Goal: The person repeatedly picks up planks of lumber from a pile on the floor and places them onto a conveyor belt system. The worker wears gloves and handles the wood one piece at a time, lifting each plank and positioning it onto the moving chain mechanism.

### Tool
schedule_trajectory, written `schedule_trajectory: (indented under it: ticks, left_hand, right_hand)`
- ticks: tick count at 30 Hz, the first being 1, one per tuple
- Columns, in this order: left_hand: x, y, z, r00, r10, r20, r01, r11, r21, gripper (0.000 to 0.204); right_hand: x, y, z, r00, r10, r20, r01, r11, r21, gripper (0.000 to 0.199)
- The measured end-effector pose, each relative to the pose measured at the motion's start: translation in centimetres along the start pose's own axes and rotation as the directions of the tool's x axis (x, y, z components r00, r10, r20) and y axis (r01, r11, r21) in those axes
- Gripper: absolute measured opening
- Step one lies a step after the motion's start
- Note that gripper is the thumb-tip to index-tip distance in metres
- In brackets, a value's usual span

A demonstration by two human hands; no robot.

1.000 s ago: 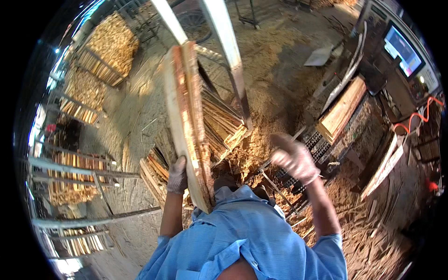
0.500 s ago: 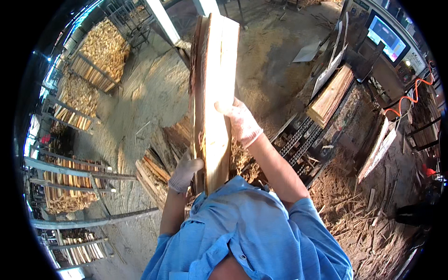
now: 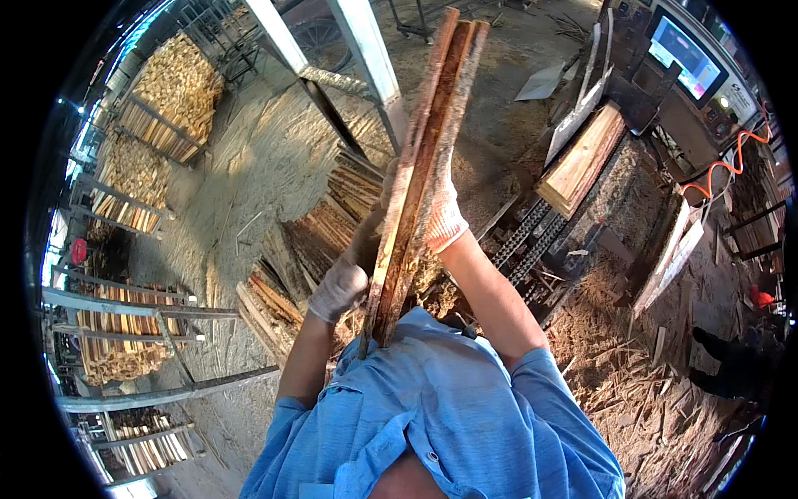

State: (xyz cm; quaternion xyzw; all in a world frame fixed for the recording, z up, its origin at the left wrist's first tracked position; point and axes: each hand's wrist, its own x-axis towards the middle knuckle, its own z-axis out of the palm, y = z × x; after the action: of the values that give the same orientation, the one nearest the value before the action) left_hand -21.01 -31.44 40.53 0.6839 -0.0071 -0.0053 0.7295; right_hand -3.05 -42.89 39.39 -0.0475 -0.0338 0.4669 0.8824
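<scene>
Bark-edged wood slabs [image 3: 420,179] — a bundle of long, thin offcuts held on edge — rise from the chest of a person in a blue shirt [image 3: 432,416] toward the top of the frame, tilted slightly to the right. The left hand [image 3: 339,287], in a pale work glove, is curled against the lower left side of the bundle, its fingers closed on the wood. The right hand [image 3: 440,218], also gloved, wraps the bundle higher up from the right, closed around it, with the bare forearm running down to a rolled sleeve.

Directly below the bundle lies a heap of similar slabs [image 3: 316,241] stacked flat on the sawdust-covered floor [image 3: 249,175]. To the right, a squared timber block [image 3: 582,162] rests on a chain conveyor [image 3: 532,241] beside a machine with a lit display screen [image 3: 682,46] — an orange coiled hose [image 3: 731,170] hangs nearby. Wood scraps [image 3: 657,391] litter the ground at lower right. Along the left side stand metal racks of stacked cut wood [image 3: 125,333], and further back, wire crates filled with short sticks [image 3: 170,100]. Two pale steel posts [image 3: 366,50] cross behind the top of the bundle.
</scene>
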Motion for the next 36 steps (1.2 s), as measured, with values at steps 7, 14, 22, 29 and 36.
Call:
schedule_trajectory:
  ticks: [7, 14, 22, 29, 36]
  left_hand:
    - [1.5, -0.5, -0.1, 0.946, -0.320, 0.049, 0.315, 0.945, 0.084, 0.115]
    - [2.7, 2.1, -0.4, 0.974, -0.219, -0.053, 0.213, 0.971, -0.107, 0.117]
    - [4.4, 0.4, 2.1, 0.993, -0.037, -0.112, 0.068, 0.955, 0.289, 0.082]
    - [6.5, 4.2, 5.5, 0.987, 0.146, 0.072, -0.161, 0.819, 0.550, 0.087]
    - [4.2, -0.6, 3.1, 0.995, 0.061, 0.076, -0.087, 0.912, 0.401, 0.092]
  right_hand:
    - [-2.4, -1.0, 0.1, 0.941, -0.155, 0.300, 0.202, 0.971, -0.131, 0.036]
    - [-11.2, -1.7, 1.0, 0.942, -0.332, -0.051, 0.274, 0.848, -0.453, 0.057]
    - [-11.7, 0.2, 5.8, 0.667, -0.735, -0.122, 0.303, 0.417, -0.857, 0.073]
    - [-14.6, -3.5, 3.4, 0.605, -0.752, -0.261, 0.432, 0.586, -0.685, 0.044]
    - [-20.3, -16.5, -3.6, 0.452, -0.794, -0.407, 0.295, 0.564, -0.772, 0.051]
